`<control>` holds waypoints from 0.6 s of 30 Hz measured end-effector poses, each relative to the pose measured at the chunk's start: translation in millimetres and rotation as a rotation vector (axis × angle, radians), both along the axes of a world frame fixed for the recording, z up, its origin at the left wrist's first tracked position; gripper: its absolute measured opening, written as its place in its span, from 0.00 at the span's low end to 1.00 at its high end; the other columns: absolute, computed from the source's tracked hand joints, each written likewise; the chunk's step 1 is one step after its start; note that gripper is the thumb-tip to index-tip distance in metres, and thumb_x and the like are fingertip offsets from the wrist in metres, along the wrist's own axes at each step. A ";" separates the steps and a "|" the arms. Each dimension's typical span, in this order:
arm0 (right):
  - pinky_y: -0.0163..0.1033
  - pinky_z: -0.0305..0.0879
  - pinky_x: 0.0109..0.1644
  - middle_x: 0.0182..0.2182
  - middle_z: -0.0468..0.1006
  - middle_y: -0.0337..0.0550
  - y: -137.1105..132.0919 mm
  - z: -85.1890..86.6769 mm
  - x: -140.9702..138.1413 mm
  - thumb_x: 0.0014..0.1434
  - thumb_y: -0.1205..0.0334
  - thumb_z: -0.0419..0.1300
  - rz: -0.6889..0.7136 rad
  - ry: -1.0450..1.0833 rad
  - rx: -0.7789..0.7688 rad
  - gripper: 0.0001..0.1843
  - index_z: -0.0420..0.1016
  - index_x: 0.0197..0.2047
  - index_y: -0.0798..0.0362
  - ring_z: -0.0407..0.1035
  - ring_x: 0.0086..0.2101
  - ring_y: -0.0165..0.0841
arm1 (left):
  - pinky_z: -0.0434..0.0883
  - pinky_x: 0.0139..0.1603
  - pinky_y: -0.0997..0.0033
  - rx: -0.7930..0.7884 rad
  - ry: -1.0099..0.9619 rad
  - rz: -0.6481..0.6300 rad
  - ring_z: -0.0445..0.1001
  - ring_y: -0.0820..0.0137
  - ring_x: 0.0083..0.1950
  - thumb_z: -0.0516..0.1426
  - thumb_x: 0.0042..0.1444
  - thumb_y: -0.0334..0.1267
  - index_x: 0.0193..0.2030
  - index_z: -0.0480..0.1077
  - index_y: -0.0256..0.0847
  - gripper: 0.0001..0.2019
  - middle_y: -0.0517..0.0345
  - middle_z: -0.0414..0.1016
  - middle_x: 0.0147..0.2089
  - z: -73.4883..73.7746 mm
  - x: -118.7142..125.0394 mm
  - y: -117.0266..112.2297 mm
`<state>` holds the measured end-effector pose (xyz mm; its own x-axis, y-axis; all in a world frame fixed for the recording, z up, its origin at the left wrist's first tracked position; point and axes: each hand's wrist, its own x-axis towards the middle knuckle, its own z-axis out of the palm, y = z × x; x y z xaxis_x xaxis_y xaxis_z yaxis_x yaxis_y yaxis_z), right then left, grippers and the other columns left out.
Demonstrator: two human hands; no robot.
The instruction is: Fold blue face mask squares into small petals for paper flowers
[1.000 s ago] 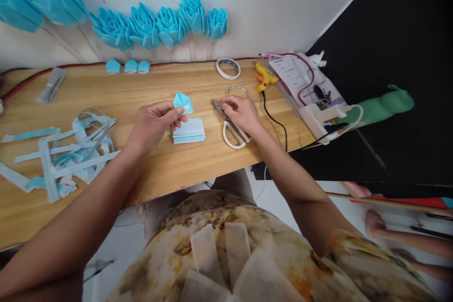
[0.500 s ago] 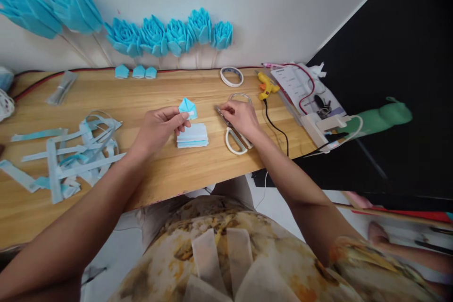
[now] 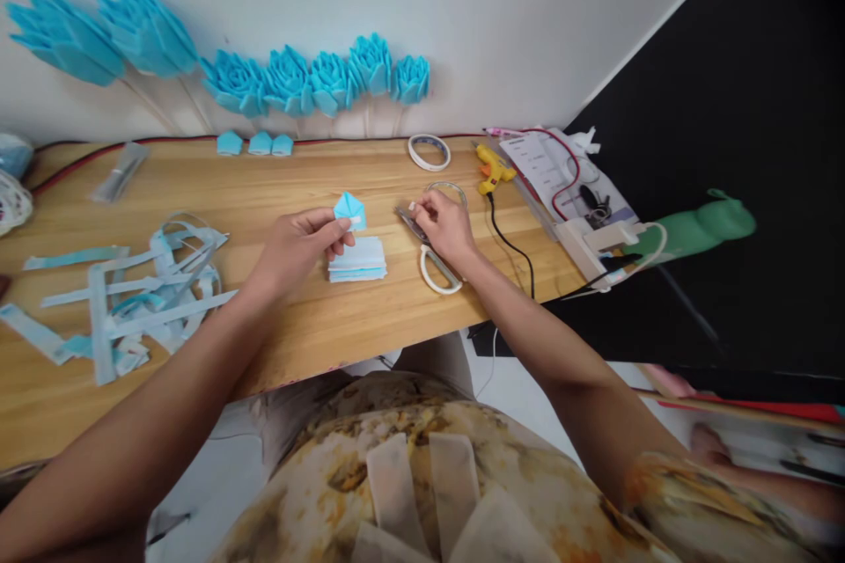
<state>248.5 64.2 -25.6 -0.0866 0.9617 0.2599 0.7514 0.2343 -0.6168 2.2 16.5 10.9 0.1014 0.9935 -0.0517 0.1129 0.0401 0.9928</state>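
Observation:
My left hand (image 3: 297, 251) pinches a small folded blue petal (image 3: 348, 205), pointed at the top, with a short white strip near its lower edge. Just below it on the table lies a stack of white and blue fabric pieces (image 3: 357, 260). My right hand (image 3: 447, 230) is closed, thumb against forefinger, with a tiny white piece (image 3: 413, 206) at the fingertips. Under that hand rest the white-handled scissors (image 3: 441, 271), their blades pointing up and left; the hand partly covers them.
Blue fabric flowers (image 3: 287, 79) on sticks lean against the wall, with three folded petals (image 3: 260, 142) before them. Cut strips (image 3: 165, 281) lie at left. A tape roll (image 3: 429, 153), yellow glue gun (image 3: 492, 167), power strip (image 3: 584, 253) and green bottle (image 3: 700, 226) are at right.
My right hand has lifted slightly off the scissors blades, and a tiny white piece now shows at its fingertips. My left hand still holds the petal. The view has shifted slightly.

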 end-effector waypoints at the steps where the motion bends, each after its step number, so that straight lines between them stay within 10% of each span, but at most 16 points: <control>1: 0.40 0.68 0.42 0.34 0.83 0.43 -1.9 4.2 -0.1 0.65 0.60 0.57 0.009 0.007 0.041 0.08 0.76 0.39 0.52 0.76 0.35 0.35 | 0.64 0.26 0.76 -0.010 -0.007 -0.005 0.66 0.75 0.24 0.62 0.54 0.42 0.24 0.76 0.41 0.11 0.60 0.73 0.23 0.3 0.4 -0.3; 5: 0.43 0.69 0.42 0.35 0.83 0.42 -11.3 33.8 -4.8 0.68 0.57 0.55 0.093 0.021 0.349 0.11 0.79 0.41 0.48 0.75 0.36 0.35 | 0.63 0.26 0.75 -0.053 -0.039 -0.048 0.65 0.75 0.24 0.63 0.53 0.45 0.23 0.74 0.40 0.13 0.60 0.71 0.22 1.3 1.5 -0.8; 10: 0.47 0.70 0.43 0.35 0.83 0.41 -9.8 62.2 -21.0 0.68 0.59 0.55 0.517 -0.126 0.565 0.13 0.82 0.38 0.43 0.74 0.37 0.37 | 0.63 0.25 0.76 -0.103 -0.054 -0.083 0.64 0.76 0.24 0.63 0.53 0.46 0.23 0.73 0.40 0.14 0.60 0.71 0.23 1.9 0.3 0.1; 18: 0.50 0.71 0.47 0.36 0.81 0.42 10.2 34.8 -36.1 0.70 0.55 0.53 0.595 -0.107 0.520 0.15 0.82 0.40 0.39 0.71 0.42 0.39 | 0.64 0.25 0.76 -0.151 -0.089 -0.160 0.65 0.77 0.23 0.64 0.52 0.45 0.22 0.72 0.39 0.14 0.61 0.71 0.22 6.0 -1.5 0.4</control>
